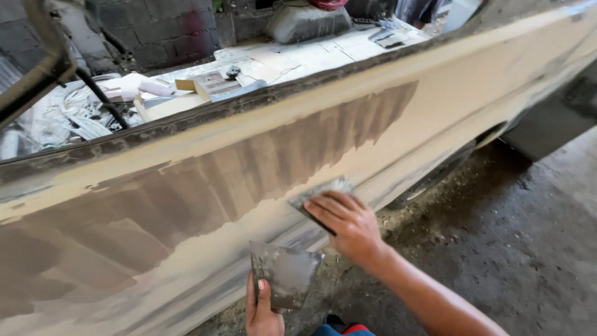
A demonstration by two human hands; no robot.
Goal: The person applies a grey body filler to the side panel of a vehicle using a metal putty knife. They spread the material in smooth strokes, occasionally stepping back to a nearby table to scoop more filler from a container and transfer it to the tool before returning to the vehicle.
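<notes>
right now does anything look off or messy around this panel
Nothing is damaged by the hands. The car body panel is patchy, with darker filler bands over tan. The right hand presses a spreader on it; the left hand holds a smeared board.

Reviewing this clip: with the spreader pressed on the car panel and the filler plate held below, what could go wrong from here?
1. The right hand presses the spreader flat at the edge of the darker wet filler band; uneven pressure may leave ridges.
2. The left hand pinches the smeared plate only by its lower edge, tilted; it could slip or drip onto the gritty floor.
</notes>
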